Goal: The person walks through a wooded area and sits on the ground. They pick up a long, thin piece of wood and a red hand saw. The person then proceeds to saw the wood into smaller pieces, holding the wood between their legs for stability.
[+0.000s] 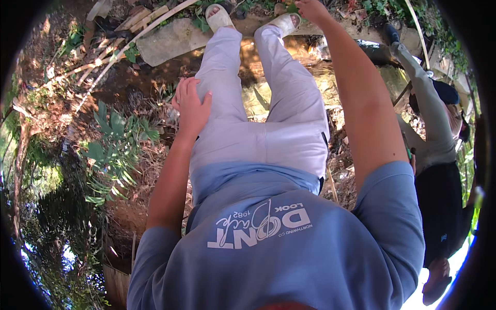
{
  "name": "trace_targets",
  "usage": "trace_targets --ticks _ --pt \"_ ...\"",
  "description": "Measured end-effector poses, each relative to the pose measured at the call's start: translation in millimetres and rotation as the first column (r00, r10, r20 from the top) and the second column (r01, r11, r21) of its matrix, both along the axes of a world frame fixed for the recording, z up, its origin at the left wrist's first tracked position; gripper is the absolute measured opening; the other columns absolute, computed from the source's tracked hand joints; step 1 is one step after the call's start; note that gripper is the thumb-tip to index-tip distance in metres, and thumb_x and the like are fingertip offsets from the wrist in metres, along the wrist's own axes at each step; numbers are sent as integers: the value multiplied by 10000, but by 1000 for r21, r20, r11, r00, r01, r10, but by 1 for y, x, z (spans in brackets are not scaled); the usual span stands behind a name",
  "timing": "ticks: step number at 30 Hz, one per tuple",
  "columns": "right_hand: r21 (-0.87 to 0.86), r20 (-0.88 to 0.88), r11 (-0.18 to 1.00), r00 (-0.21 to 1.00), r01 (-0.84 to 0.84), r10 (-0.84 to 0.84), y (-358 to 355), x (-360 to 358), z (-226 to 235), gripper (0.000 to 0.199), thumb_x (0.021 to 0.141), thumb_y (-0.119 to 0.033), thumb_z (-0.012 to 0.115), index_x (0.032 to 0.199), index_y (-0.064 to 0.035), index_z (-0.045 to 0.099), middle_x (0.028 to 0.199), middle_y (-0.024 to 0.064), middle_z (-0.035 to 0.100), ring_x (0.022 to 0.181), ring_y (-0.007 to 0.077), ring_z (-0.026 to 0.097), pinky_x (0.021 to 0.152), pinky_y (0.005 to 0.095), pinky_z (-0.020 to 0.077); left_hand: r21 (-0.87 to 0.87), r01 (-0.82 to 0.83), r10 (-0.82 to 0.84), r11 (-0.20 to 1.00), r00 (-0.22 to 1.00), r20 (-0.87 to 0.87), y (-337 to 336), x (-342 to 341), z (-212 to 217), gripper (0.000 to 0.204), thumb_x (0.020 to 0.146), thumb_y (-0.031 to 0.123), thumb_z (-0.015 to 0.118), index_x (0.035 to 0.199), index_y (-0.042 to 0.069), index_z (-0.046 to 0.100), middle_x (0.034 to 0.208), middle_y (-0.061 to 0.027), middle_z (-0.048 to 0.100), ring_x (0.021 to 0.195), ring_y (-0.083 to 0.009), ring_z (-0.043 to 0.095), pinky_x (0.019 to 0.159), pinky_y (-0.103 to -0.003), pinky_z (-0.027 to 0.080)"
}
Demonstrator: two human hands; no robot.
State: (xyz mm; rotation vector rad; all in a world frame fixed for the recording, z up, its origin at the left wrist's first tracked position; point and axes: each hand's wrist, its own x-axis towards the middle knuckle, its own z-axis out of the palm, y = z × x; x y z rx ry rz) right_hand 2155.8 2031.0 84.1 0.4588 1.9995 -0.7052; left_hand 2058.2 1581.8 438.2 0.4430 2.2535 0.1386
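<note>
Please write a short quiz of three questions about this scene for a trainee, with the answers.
1. True or false: the left hand holds a tool.
2. Where does the right hand reach? A) into a pocket B) down beside the right sandal C) to another person's shoulder
3. What does the left hand rest on?
Key: 1 false, it is empty. 2 B. 3 the left thigh, in light trousers.

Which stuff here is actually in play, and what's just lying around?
In play:
- right hand at the green leaves
- left hand flat on the trouser leg

Lying about:
- stone slab
- bamboo poles
- fern
- second person
</note>
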Motion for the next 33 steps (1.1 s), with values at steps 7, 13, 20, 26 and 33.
trace_targets --ticks 7,13,20,26,33 --pt "256 -273 646 587 -719 762 -51 -8 -130 234 899 -172 640 997 -87 835 1053 156 788 1015 337 742 901 448 596 106 -176 165 979 981 104 -11 21 -21 414 943 175 706 1324 77 577 1449 -103 569 1505 -346 404 1214 -552 211" --pt "189 -74 478 473 -858 878 -39 -62 -159 264 902 -178 656 1093 -84 814 1073 189 782 1026 358 731 929 505 580 66 -203 191 977 969 158 -18 19 -31 376 901 122 690 1258 51 597 1372 -113 604 1450 -353 468 1185 -516 249" --pt "543 -320 826 874 -148 367 -31 -128 -178 619 939 -207 668 1534 -112 526 1550 155 533 1465 405 435 1216 545 362 -17 -279 277 960 943 187 -28 -11 -37 331 877 77 663 1196 4 618 1332 -184 602 1379 -419 512 1161 -531 358" --pt "538 26 797 950 -276 311 -18 -135 -241 762 919 -282 734 1613 -183 434 1615 197 461 1547 385 337 1235 653 296 -46 -268 272 962 946 175 -33 -41 -49 337 839 83 679 1162 8 616 1279 -183 602 1326 -434 536 1132 -529 396" --pt "572 120 574 752 -586 648 -28 -161 -206 417 1008 -312 648 1409 -199 636 1498 94 589 1359 310 607 1130 613 401 -65 -331 337 941 934 118 -37 -44 -45 369 818 135 725 1167 52 638 1290 -134 623 1317 -397 572 1105 -501 390"
